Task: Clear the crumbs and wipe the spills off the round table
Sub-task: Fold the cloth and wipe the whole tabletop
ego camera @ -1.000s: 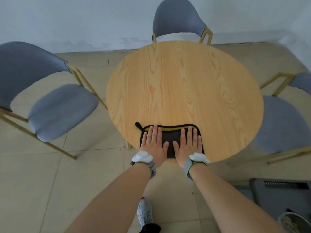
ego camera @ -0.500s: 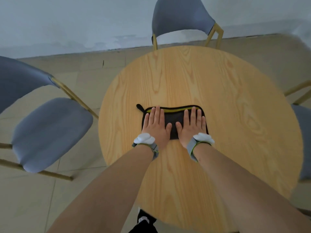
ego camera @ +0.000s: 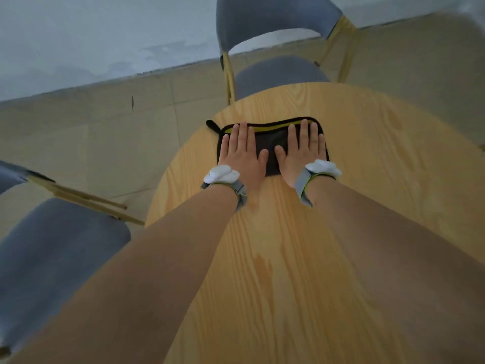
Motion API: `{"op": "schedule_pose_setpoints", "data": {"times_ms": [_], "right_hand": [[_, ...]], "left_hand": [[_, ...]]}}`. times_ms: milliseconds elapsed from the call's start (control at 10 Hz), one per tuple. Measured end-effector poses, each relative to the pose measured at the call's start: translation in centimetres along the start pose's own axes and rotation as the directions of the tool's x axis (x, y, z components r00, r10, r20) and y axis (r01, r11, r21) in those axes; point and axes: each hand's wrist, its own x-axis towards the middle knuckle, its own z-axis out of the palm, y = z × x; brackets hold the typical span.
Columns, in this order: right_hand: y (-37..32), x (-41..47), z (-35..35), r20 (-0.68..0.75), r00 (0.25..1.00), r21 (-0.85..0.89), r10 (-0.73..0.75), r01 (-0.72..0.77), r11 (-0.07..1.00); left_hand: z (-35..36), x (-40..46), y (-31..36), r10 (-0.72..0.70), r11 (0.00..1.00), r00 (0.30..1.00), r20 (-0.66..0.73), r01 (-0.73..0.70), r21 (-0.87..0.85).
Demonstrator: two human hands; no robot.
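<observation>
1. Broadly, the round table [ego camera: 367,206] fills most of the view: a pale wood top with clear grain, and a darker, damp-looking streak [ego camera: 262,269] on the wood between the two forearms.
2. Around it stand grey padded chairs with yellowish legs: the far chair [ego camera: 275,27] is tucked against the table's far edge, and the left chair [ego camera: 52,258] sits beside the table's left edge on the tiled floor [ego camera: 105,140].
3. Both forearms reach out over the tabletop, side by side, from the near edge toward the far side.
4. On the far part of the table lies the cloth [ego camera: 273,143], dark with a yellow-green strip along its far edge and a small loop at its far-left corner; it lies flat, folded into a rectangle.
5. Pressed onto it, the left hand [ego camera: 242,156] lies palm down with fingers straight and spread, gripping nothing.
6. Likewise the right hand [ego camera: 301,153] lies flat and spread on the cloth's right half, thumbs of both hands near each other but apart.
7. Each wrist wears a grey strap carrying a white tracker [ego camera: 221,174].
</observation>
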Motion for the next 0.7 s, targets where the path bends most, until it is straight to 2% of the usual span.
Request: {"op": "schedule_pose_setpoints", "data": {"times_ms": [200,300,400,500,600,700], "right_hand": [[-1.0,7.4,-1.1,-0.033,0.999,-0.050,0.008,-0.009,0.999],[-2.4,9.1,-2.2,0.012,1.000,0.004,0.006,-0.006,1.000],[-3.7,10.5,-2.2,0.047,0.999,-0.024,-0.023,0.024,0.999],[-6.2,10.9,-2.6,0.062,0.998,0.051,0.002,-0.005,0.999],[-4.5,11.1,-2.7,0.021,0.999,-0.016,0.047,-0.047,0.999],[-6.2,10.2,-2.3,0.031,0.999,0.008,0.023,-0.023,1.000]], "left_hand": [[0.4,7.3,-1.8,-0.033,0.999,0.995,-0.096,0.035,0.019],[-0.6,9.4,0.9,-0.147,0.975,0.967,-0.209,0.106,-0.194],[-0.7,11.8,4.3,0.041,0.343,0.999,0.008,-0.006,-0.939],[-0.2,12.1,-3.9,-0.108,0.990,0.973,-0.206,0.087,-0.108],[0.7,12.1,-4.0,-0.080,0.997,0.985,-0.152,0.076,-0.030],[0.3,10.8,-5.1,-0.023,0.999,0.994,-0.109,0.018,-0.043]]}}
